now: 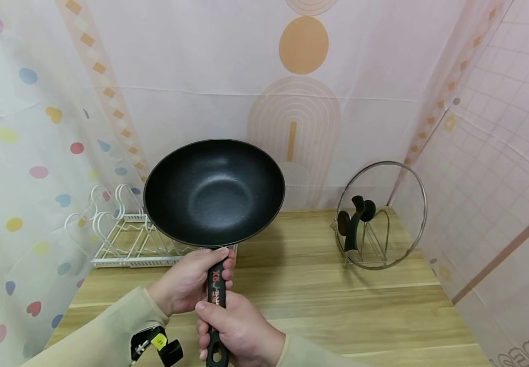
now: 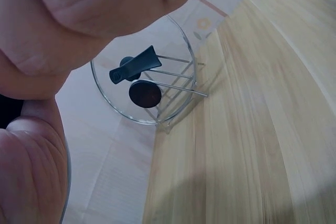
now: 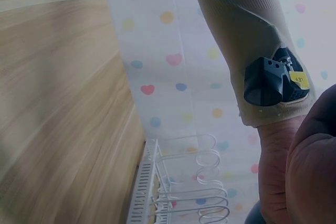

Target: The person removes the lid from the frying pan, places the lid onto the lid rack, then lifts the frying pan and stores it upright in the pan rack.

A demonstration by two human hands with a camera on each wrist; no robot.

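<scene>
A black wok (image 1: 213, 193) is held up over the table, its dark inside facing me. Both hands grip its long black handle (image 1: 217, 290), which bears red lettering. My left hand (image 1: 195, 280) wraps the upper part just below the pan, thumb on top. Lower down, my right hand (image 1: 241, 326) grips the handle near its end, where a hanging hole shows. In the left wrist view the left fingers (image 2: 79, 19) are curled, with only a dark bit of handle between them. The right wrist view shows part of a hand (image 3: 315, 171) at its edge.
Behind the wok at left stands a white wire rack (image 1: 131, 244) with looped dividers. A glass lid (image 1: 422, 224) with a black knob leans upright in a metal stand (image 1: 385, 232) at right. They stand on a wooden table (image 1: 337, 306) against patterned curtains (image 1: 177, 61).
</scene>
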